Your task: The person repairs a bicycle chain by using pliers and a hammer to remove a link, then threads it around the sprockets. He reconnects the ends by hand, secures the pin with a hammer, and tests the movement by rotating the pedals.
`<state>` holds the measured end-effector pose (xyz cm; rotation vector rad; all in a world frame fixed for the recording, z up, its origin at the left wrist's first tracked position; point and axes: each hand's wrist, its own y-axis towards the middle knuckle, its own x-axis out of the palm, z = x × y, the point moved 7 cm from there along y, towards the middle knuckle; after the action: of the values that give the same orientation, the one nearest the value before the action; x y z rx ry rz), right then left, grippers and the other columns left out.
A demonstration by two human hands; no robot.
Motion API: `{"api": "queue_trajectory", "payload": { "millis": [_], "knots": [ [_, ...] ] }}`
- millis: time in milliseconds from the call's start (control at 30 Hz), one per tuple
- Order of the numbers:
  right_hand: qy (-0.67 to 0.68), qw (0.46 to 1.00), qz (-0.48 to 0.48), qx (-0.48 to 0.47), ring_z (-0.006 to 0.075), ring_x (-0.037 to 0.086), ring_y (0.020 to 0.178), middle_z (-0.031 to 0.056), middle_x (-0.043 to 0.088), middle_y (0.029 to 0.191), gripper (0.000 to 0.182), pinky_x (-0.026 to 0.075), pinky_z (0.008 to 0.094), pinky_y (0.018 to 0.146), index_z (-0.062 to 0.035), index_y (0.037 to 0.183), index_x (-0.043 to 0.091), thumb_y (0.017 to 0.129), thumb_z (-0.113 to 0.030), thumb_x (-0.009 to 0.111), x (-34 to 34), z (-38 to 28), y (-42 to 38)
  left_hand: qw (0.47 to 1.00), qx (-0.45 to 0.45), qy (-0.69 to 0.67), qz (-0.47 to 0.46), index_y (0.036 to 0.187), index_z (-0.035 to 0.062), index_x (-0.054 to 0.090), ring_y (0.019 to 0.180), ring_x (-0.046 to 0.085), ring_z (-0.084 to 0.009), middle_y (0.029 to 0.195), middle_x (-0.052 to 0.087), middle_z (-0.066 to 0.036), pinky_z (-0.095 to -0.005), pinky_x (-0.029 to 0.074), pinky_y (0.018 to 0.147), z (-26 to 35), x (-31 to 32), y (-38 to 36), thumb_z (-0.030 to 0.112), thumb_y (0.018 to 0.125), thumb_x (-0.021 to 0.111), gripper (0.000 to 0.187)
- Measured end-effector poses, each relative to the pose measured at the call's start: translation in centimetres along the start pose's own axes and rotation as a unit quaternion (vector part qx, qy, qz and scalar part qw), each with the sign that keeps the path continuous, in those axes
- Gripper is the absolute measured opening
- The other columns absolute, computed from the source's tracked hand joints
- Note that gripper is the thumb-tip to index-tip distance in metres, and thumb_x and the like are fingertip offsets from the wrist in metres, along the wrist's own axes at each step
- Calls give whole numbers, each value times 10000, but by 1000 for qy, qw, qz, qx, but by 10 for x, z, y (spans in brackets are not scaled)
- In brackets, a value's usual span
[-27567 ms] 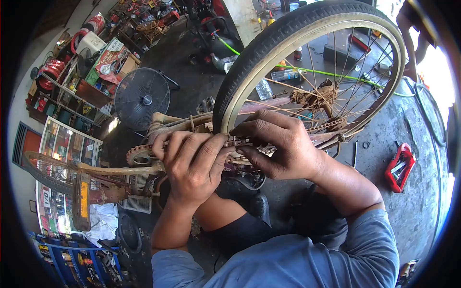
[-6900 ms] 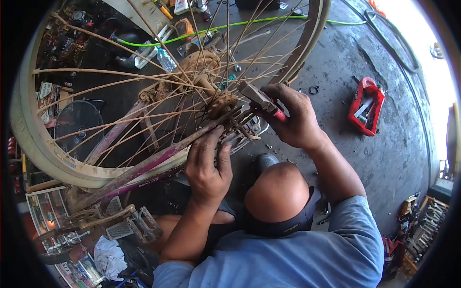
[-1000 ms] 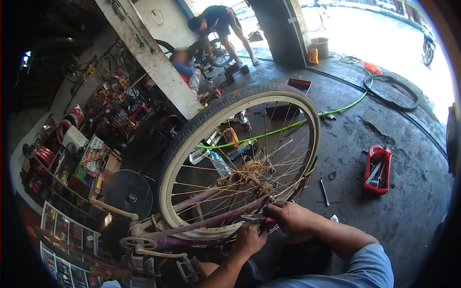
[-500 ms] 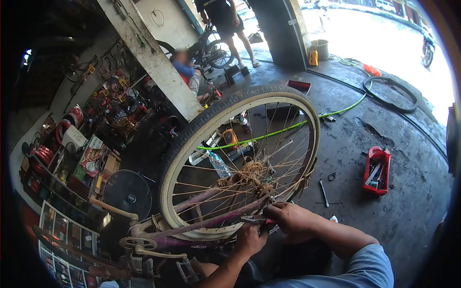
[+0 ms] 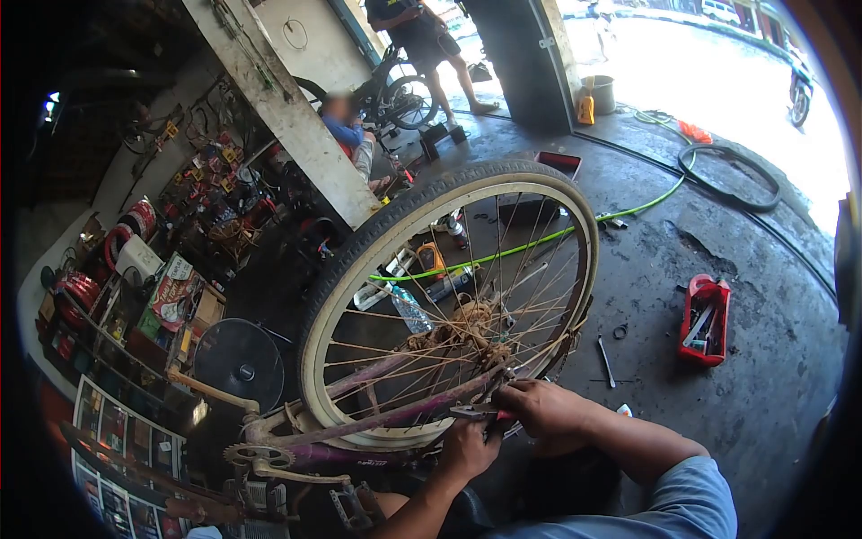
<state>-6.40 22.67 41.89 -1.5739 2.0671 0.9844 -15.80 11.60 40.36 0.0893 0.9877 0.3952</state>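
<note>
Right hand (image 5: 549, 409) stays closed on the pliers (image 5: 470, 410) at five o'clock; left hand (image 5: 468, 452) bunches alongside, grip unclear. Bicycle (image 5: 395, 412) steady, centre to seven; standing person (image 5: 426, 45) shifts at twelve.

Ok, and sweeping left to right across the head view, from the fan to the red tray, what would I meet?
Fan → bicycle wheel → wrench on the floor → small dark ring → red tray.

Both hands (image 5: 507, 427) close together, fingers bent, right forearm angled outward.
</note>
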Motion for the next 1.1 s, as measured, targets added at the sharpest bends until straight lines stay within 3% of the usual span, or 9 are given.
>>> {"api": "queue_trajectory", "payload": {
  "millis": [767, 833, 967, 1033, 1100],
  "knots": [
    [-5, 1000, -20, 5, 466, 635, 1067, 247, 639, 1077, 510, 524, 520, 889, -13, 1298, 543, 801, -7, 657, 7, 8, 0, 1000, 19, 20, -2, 1052, 32, 721, 879, 701, -434, 934, 728, -221, -502, 563, 772, 4, 0, 1, 179, 909, 701, 206],
    [-17, 1000, -11, 7, 441, 642, 1075, 226, 653, 1099, 370, 537, 509, 893, 0, 1230, 584, 878, -75, 666, 6, 8, -1, 1000, 12, 18, -5, 1054, 31, 721, 880, 701, -434, 935, 729, -221, -502, 563, 769, 3, 0, 1, 175, 907, 702, 206],
    [-14, 1000, -22, 14, 435, 632, 1101, 225, 647, 1109, 358, 528, 506, 910, 1, 1236, 577, 907, -111, 667, 4, 4, 0, 1000, 9, 17, -3, 1058, 29, 721, 884, 701, -434, 939, 730, -222, -500, 565, 761, 0, 2, -1, 167, 908, 706, 204],
    [-11, 1000, -10, -12, 472, 630, 1068, 254, 630, 1069, 553, 524, 522, 888, -11, 1299, 513, 764, 7, 650, 4, 3, 0, 1000, 14, 16, 0, 1059, 33, 722, 883, 700, -438, 939, 729, -221, -500, 564, 752, -1, 3, -1, 168, 911, 706, 201],
    [-19, 1000, -17, -16, 471, 628, 1075, 256, 628, 1074, 559, 521, 521, 899, -7, 1299, 509, 757, 9, 649, 7, 6, 1, 1000, 21, 16, 3, 1061, 37, 723, 881, 698, -442, 939, 728, -220, -499, 563, 743, -1, 2, 0, 169, 914, 707, 198]
  ]
}}
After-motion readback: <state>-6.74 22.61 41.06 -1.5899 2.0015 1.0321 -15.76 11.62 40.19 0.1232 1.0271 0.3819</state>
